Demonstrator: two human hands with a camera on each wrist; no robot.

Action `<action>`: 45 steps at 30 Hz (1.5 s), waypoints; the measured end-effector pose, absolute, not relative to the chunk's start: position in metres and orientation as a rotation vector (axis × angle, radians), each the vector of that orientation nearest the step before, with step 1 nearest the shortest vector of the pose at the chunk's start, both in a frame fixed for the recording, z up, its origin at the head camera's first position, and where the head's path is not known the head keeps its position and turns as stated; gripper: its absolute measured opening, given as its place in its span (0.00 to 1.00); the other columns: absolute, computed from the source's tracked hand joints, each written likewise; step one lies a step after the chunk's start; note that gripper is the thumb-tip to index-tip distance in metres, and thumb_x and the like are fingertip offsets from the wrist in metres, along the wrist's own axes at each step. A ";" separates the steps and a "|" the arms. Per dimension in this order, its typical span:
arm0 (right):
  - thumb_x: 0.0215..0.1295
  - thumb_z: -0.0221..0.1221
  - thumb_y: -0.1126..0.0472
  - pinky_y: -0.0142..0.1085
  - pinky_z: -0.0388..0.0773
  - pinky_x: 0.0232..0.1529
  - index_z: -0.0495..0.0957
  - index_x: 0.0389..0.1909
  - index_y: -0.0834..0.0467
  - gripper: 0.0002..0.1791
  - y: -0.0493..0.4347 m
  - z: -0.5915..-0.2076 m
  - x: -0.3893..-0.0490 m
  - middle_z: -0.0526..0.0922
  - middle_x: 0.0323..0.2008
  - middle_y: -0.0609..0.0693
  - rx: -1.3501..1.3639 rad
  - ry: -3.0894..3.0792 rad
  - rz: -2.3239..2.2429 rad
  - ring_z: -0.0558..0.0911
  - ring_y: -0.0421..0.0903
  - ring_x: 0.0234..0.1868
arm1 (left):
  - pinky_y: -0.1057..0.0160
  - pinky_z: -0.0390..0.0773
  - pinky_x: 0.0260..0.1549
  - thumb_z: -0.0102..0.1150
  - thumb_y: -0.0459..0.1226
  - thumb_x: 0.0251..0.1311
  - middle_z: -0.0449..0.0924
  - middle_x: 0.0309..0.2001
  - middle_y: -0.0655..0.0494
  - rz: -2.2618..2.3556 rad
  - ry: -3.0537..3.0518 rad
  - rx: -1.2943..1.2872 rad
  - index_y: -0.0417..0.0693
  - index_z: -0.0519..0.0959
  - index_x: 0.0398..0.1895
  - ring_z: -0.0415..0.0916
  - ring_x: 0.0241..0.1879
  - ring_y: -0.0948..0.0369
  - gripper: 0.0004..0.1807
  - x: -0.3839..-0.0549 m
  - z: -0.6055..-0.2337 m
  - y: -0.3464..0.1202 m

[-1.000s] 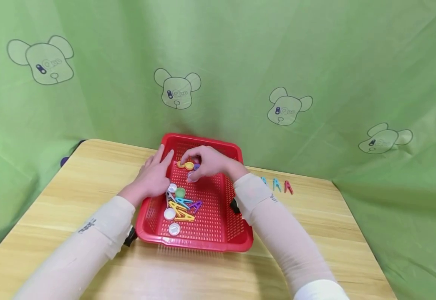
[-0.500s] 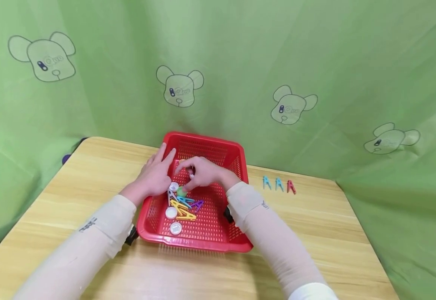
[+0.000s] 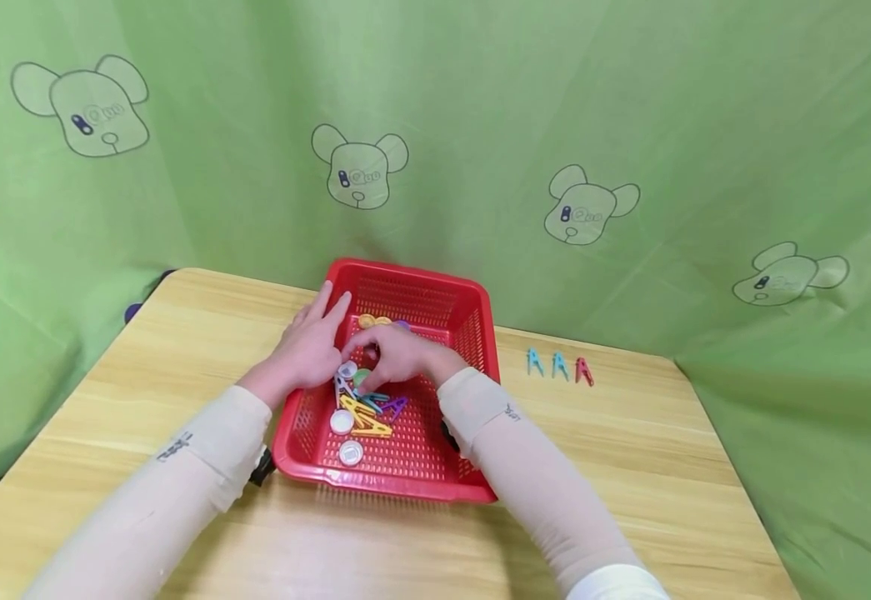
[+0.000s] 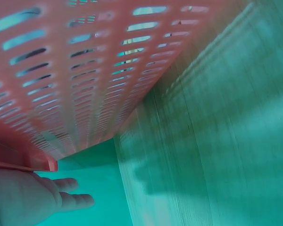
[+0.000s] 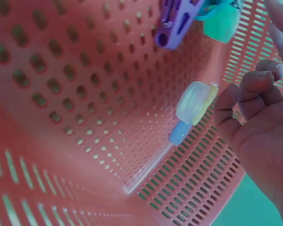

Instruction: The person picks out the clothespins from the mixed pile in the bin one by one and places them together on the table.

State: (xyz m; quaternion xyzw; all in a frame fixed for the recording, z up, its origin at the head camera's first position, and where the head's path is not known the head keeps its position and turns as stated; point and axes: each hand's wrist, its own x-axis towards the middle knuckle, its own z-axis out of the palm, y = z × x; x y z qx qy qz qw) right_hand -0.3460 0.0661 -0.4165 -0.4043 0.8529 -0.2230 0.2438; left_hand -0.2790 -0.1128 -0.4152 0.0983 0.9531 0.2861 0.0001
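Observation:
A red plastic basket (image 3: 397, 487) sits on the table. My left hand (image 3: 307, 350) rests on its left rim with fingers extended; the left wrist view shows that hand (image 4: 28, 195) beside the perforated wall. My right hand (image 3: 397, 354) reaches inside, index finger and thumb apart over a green bottle cap (image 3: 361, 377) and a white cap (image 3: 347, 369). Near the thumb are a light blue clothespin (image 3: 377, 400) and a grey clothespin (image 3: 341, 388). Yellow clothespins (image 3: 371, 427) and a purple clothespin (image 3: 396, 407) lie closer to me. The right wrist view shows the remaining fingers (image 5: 254, 87) bent.
White caps (image 3: 350, 452) lie at the basket's near left; yellow caps (image 3: 367, 321) and a purple cap (image 3: 402, 325) lie at its far end. On the wooden table (image 3: 615, 450), two blue clothespins (image 3: 559, 365) and a red clothespin (image 3: 583, 371) stand in a row. A green curtain (image 3: 465, 108) hangs behind.
My right hand has moved toward me and slightly left, from the far caps to the green cap and clothespins. My left hand stays on the rim.

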 end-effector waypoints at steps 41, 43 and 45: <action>0.45 0.78 0.46 0.33 0.74 0.49 0.81 0.56 0.48 0.34 0.053 -0.438 -0.337 0.82 0.41 0.38 -1.178 2.469 -0.286 0.77 0.38 0.42 | 0.33 0.51 0.66 0.55 0.32 0.62 0.28 0.80 0.44 0.895 3.002 0.306 0.45 0.47 0.81 0.42 0.73 0.35 0.45 -0.278 -0.415 -0.111; 0.46 0.78 0.45 0.33 0.74 0.50 0.81 0.56 0.48 0.34 0.052 -0.437 -0.337 0.81 0.42 0.37 -1.175 2.464 -0.288 0.77 0.38 0.43 | 0.33 0.51 0.66 0.55 0.32 0.61 0.28 0.80 0.44 0.894 2.999 0.298 0.45 0.47 0.81 0.41 0.74 0.35 0.45 -0.278 -0.415 -0.111; 0.46 0.78 0.45 0.33 0.74 0.51 0.81 0.57 0.48 0.34 0.052 -0.437 -0.337 0.81 0.42 0.37 -1.176 2.459 -0.290 0.77 0.37 0.43 | 0.33 0.51 0.66 0.55 0.32 0.61 0.28 0.80 0.44 0.897 2.997 0.296 0.45 0.47 0.81 0.41 0.74 0.35 0.45 -0.277 -0.415 -0.111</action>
